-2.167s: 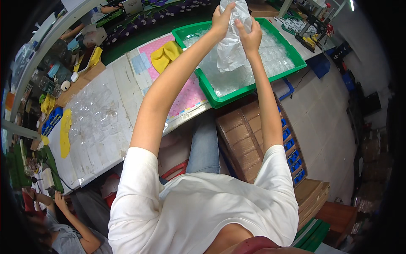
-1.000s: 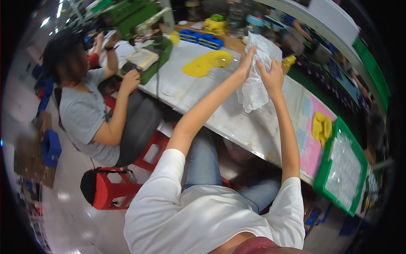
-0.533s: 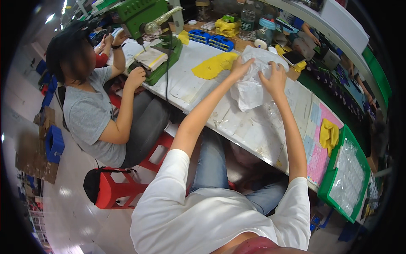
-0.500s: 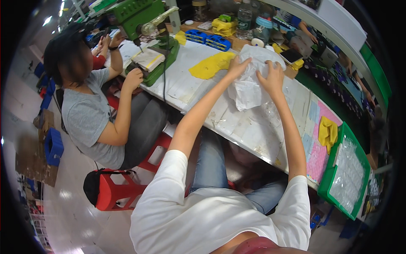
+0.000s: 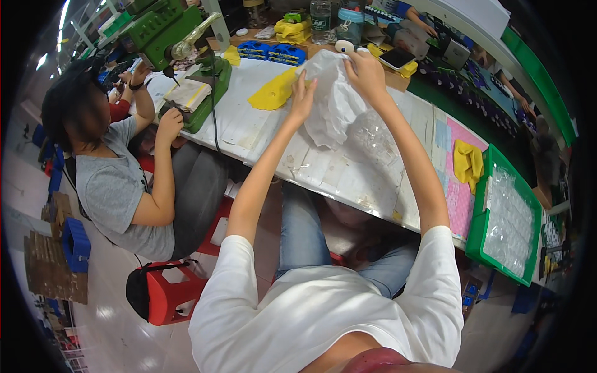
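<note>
A crumpled white plastic bag hangs upright over the worktable, in front of my body. Its top edge is pinched by my right hand. My left hand is at the bag's left side, fingers stretched and thumb apart, seemingly touching it. Below the bag's right side, a clear crinkled plastic bundle lies on the table; what it contains I cannot make out. Left of my left hand lies a yellow cloth.
A green press stands at the left, with a seated person beside it. Blue blocks, a bottle and a phone line the back. At right are a yellow cloth and a green tray of clear packets.
The bag has been lifted and stretched taller, uncovering more of the clear bundle. My left hand has moved down the bag's side, its fingers apart; my right hand has risen to the top edge.
</note>
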`<state>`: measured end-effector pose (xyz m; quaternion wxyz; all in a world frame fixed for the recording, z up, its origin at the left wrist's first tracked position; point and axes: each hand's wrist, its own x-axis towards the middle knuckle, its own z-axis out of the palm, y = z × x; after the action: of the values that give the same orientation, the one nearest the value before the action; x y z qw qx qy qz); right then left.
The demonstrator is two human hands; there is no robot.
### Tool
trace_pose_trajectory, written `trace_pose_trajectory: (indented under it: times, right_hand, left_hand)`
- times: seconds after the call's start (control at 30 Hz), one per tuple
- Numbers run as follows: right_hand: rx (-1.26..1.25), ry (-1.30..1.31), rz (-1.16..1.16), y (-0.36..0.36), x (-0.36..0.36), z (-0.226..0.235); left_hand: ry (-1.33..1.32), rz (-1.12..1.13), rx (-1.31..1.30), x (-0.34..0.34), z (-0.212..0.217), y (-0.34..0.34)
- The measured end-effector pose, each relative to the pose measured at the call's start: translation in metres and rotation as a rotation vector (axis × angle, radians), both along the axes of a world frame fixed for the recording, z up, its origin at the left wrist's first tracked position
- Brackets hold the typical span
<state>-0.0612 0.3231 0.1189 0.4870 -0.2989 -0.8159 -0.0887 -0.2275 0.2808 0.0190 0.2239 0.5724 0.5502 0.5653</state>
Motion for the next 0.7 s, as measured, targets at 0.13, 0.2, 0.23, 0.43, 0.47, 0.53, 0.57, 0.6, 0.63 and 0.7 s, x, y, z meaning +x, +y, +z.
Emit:
trace_pose_trajectory:
  times: [0.13,0.2,0.23,0.43,0.47,0.53,0.57,0.6,0.63,0.7]
  right_hand:
    - [0.004,0.068,0.042,0.003,-0.015,0.022]
    - [-0.035,0.036,0.025,0.007,-0.016,0.032]
    - [-0.038,0.084,0.040,0.010,-0.018,0.037]
    - [-0.166,0.281,0.071,0.014,-0.025,0.057]
    - [-0.167,0.281,0.071,0.015,-0.025,0.057]
    - [-0.204,0.432,0.209,0.021,-0.018,0.059]
    - [-0.253,0.438,0.204,0.034,-0.013,0.056]
    - [-0.248,0.439,0.194,0.044,-0.004,0.054]
    - [-0.320,0.514,0.273,0.051,0.003,0.053]
    - [-0.518,0.641,0.234,0.031,-0.009,0.062]
  left_hand:
    - [-0.010,0.070,0.203,0.003,-0.017,-0.017]
    - [-0.153,0.039,0.183,0.004,-0.024,-0.020]
    - [-0.296,0.013,0.162,0.003,-0.026,-0.021]
    - [-0.181,-0.052,0.211,-0.012,-0.026,-0.024]
    - [-0.182,-0.052,0.210,-0.014,-0.025,-0.025]
    - [-0.201,-0.062,0.232,-0.013,-0.019,-0.026]
    - [-0.201,-0.066,0.233,-0.013,-0.016,-0.027]
    - [-0.228,-0.071,0.247,-0.008,-0.009,-0.027]
    - [-0.256,-0.076,0.259,-0.003,-0.002,-0.029]
    - [-0.281,-0.086,0.290,-0.008,0.011,-0.038]
